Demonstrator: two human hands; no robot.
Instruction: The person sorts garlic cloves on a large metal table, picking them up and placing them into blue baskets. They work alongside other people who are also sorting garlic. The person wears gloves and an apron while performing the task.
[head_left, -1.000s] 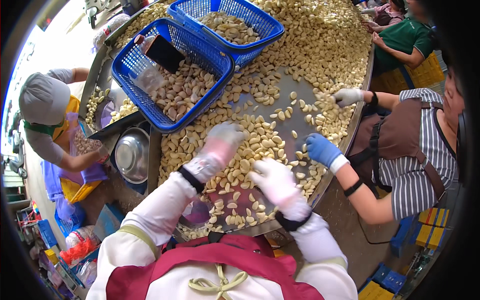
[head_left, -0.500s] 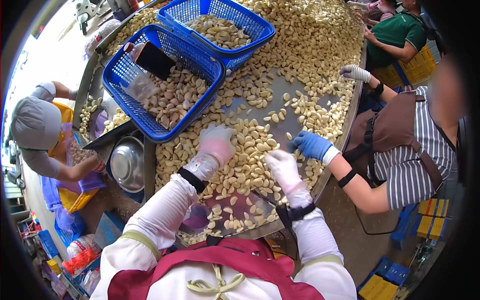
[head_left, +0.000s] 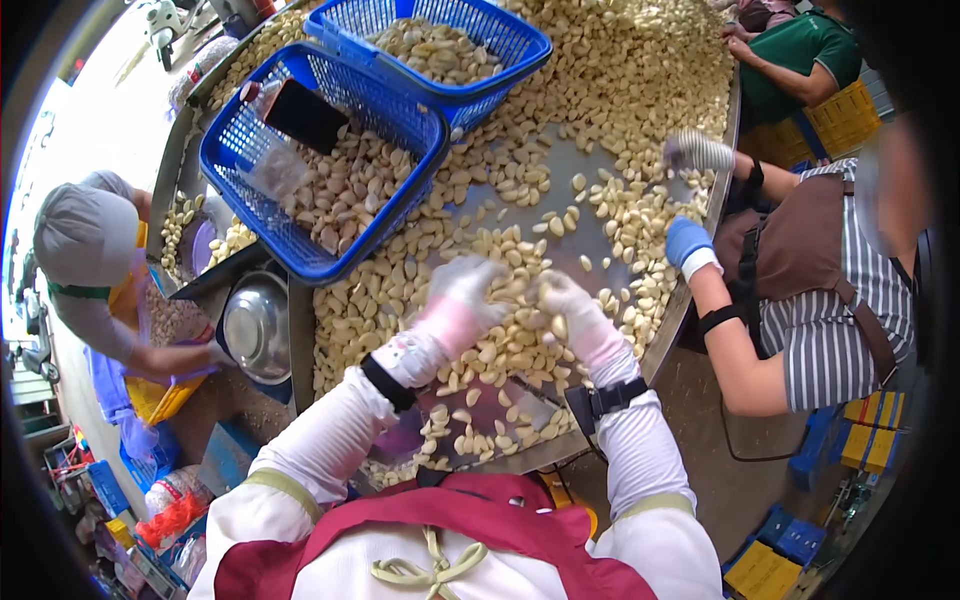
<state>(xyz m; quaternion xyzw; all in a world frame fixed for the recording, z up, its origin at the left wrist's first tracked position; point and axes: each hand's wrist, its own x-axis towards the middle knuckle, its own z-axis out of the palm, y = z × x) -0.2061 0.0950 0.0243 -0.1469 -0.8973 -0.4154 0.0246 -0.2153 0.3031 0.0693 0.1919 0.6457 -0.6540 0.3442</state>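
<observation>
Peeled garlic cloves [head_left: 610, 220] cover much of the metal table [head_left: 565, 165] before me. My left hand [head_left: 465, 292], in a white glove with a pinkish wrist, reaches into the cloves; motion smears its fingers. Just to its right is my right hand [head_left: 577, 312], gloved alike. Its fingers are curled in, and what they hold, if anything, is hidden. Cloves lie under and between both hands. A thinner scatter of cloves [head_left: 470, 432] sits near the table's front edge, beside a round opening showing purple.
Two blue baskets [head_left: 428, 180] of garlic stand at the back left; a dark phone-like slab [head_left: 307, 115] lies in the nearer one. A metal bowl [head_left: 258, 325] sits left. At right, a co-worker's blue-gloved hand [head_left: 686, 240] is by the table edge. Another person [head_left: 90, 240] works at left.
My left hand has shifted right and slightly nearer. The right hand has curled in close beside it. The co-worker's blue-gloved hand has drawn back up and right, away from mine.
</observation>
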